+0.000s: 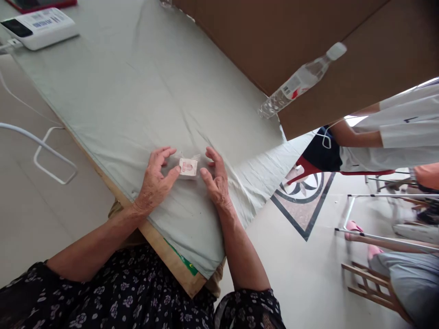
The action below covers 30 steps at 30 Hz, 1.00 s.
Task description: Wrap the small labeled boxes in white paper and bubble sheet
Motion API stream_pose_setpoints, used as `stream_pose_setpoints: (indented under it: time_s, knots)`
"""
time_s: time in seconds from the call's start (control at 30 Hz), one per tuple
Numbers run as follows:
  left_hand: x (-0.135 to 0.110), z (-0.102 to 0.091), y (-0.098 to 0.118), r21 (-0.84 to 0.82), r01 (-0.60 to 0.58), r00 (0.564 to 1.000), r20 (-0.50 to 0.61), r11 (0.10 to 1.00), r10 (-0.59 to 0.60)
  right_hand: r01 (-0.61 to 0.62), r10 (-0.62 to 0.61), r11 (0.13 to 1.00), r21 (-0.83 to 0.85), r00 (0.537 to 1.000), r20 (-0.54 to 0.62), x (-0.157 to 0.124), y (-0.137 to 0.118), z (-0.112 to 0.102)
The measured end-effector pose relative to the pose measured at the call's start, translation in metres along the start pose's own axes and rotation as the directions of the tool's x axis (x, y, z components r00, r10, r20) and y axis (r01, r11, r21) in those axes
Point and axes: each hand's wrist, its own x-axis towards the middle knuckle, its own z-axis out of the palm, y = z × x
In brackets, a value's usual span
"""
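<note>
A small white packet with red print, in what looks like clear wrapping, lies on the pale green cloth near the table's front corner. My left hand rests to its left, fingers apart, with the thumb tip at the packet's left edge. Whether that thumb presses on it or only touches it is hard to see. On the other side, my right hand is held with fingers spread and curved, a small gap away from the packet. Nothing is in the right hand.
A large brown cardboard panel stands at the back right, with a clear plastic bottle before it. At the far left sit a white device with a cable and a red-edged object. Other people sit to the right, near a metal frame.
</note>
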Motion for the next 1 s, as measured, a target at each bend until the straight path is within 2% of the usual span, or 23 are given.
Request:
stream_pose_setpoints:
  time_s: [0.1, 0.2, 0.5, 0.67, 0.8, 1.0]
  knots:
    - [0.001, 0.004, 0.000, 0.013, -0.047, 0.999, 0.021, 0.999, 0.046, 0.028, -0.027, 1.000, -0.009, 0.995, 0.094, -0.001, -0.002, 0.002]
    - [0.002, 0.007, -0.002, -0.001, -0.044, 0.998, 0.047, 0.999, 0.044, 0.078, -0.071, 0.996, -0.042, 0.988, 0.134, -0.001, -0.002, 0.006]
    - [0.008, 0.012, -0.013, -0.102, -0.031, 0.999, 0.039, 0.994, 0.035, 0.143, -0.131, 0.984, -0.105, 0.985, 0.113, 0.008, 0.006, 0.016]
    - [0.012, 0.010, -0.015, -0.223, 0.033, 0.999, 0.018, 0.974, -0.030, 0.140, -0.125, 0.982, -0.130, 0.986, 0.114, 0.007, 0.002, 0.015]
    - [0.017, 0.008, -0.016, -0.304, 0.084, 0.994, -0.039, 0.949, -0.101, 0.215, -0.212, 0.971, -0.106, 0.977, 0.039, 0.002, -0.003, 0.011]
    - [0.021, 0.007, -0.017, -0.331, 0.116, 0.990, -0.038, 0.937, -0.136, 0.206, -0.222, 0.970, -0.128, 0.967, -0.123, -0.001, -0.009, 0.005]
